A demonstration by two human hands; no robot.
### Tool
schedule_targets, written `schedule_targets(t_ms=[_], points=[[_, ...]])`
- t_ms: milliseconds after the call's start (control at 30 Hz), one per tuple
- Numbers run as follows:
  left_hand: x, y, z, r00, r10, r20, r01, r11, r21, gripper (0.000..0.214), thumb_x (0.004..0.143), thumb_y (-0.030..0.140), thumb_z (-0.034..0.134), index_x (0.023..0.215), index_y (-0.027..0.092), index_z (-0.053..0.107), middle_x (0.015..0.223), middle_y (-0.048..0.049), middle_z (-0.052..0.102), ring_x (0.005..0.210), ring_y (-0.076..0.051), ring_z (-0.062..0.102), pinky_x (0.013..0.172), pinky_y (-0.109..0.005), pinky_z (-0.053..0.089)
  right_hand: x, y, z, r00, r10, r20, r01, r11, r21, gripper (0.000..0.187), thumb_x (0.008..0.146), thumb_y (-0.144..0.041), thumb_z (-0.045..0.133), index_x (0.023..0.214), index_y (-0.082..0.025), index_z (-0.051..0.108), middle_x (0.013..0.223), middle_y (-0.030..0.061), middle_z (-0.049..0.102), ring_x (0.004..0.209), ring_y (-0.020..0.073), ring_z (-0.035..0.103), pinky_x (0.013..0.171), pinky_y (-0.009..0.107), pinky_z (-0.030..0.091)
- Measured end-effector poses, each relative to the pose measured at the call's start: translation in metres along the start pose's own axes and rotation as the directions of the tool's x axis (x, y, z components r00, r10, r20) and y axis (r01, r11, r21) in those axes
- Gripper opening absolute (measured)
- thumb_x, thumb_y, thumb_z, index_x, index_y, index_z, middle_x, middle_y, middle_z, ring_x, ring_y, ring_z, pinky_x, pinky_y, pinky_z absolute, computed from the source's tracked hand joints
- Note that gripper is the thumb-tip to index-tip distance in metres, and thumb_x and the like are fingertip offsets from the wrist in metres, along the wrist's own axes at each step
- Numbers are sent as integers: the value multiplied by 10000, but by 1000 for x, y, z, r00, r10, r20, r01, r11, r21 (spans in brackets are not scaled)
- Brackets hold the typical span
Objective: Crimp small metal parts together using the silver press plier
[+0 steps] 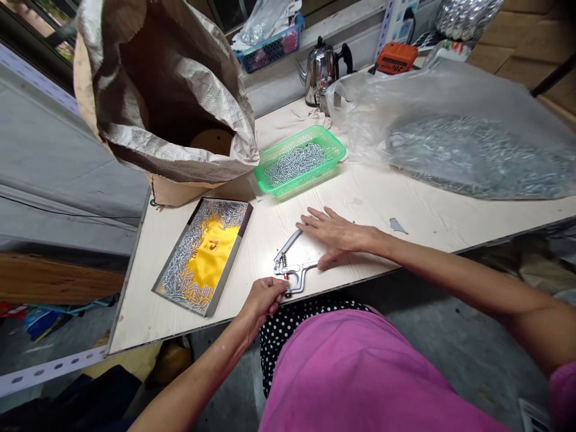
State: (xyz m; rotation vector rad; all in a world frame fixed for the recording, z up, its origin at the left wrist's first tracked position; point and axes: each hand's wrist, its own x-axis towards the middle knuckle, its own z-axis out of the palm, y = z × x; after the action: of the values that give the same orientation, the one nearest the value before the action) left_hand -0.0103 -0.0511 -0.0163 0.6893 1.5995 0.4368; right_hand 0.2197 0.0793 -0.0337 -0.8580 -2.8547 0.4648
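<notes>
A pair of silver snap-fastener pliers (299, 270) lies on the table near its front edge, handles spread. A spring and a small red part show at its head. My left hand (265, 296) is closed in a pinch right at the jaw; whatever is between the fingertips is hidden. With its fingers spread, my right hand (335, 233) rests over the handle ends, its fingertips by the upper handle and its thumb by the lower one. To the left lies a shallow box (245, 227) with many small metal pieces on yellow cloth.
Behind the pliers stands a green basket (335, 157) of small metal pieces. A large open woven sack (180, 114) is at the back left. On the right sits a clear plastic bag (472, 150) of metal pieces. A steel kettle (320, 71) and an orange battery pack (396, 57) stand behind.
</notes>
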Motion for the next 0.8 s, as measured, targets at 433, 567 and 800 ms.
schedule_targets(t_ms=[433, 567, 800], points=[[-4, -6, 3, 1000, -7, -23, 7, 1000, 4, 302, 642, 397, 736, 675, 162, 548, 441, 102, 433, 277, -29, 278, 322, -205, 123, -6, -14, -2, 999, -44, 1, 44, 996, -75, 925, 554, -449, 840, 1369, -204, 478, 1195, 148, 604, 1071, 360, 512, 982, 606, 314], [-4, -6, 2, 1000, -15, -24, 16, 999, 28, 318, 656, 416, 728, 633, 180, 516, 449, 100, 417, 292, -36, 260, 345, -217, 127, -12, -23, -5, 999, -26, 19, 28, 994, -108, 808, 619, -375, 806, 1343, -194, 499, 1097, 133, 638, 983, 325, 532, 955, 561, 339], [-19, -3, 7, 866, 466, -183, -261, 731, 631, 202, 845, 391, 584, 851, 194, 631, 744, -32, 641, 694, -184, 613, 606, -267, 415, -25, -39, -7, 999, -28, -18, 27, 997, -73, 704, 747, -246, 706, 1385, -111, 439, 1101, 144, 634, 988, 296, 525, 996, 522, 309]])
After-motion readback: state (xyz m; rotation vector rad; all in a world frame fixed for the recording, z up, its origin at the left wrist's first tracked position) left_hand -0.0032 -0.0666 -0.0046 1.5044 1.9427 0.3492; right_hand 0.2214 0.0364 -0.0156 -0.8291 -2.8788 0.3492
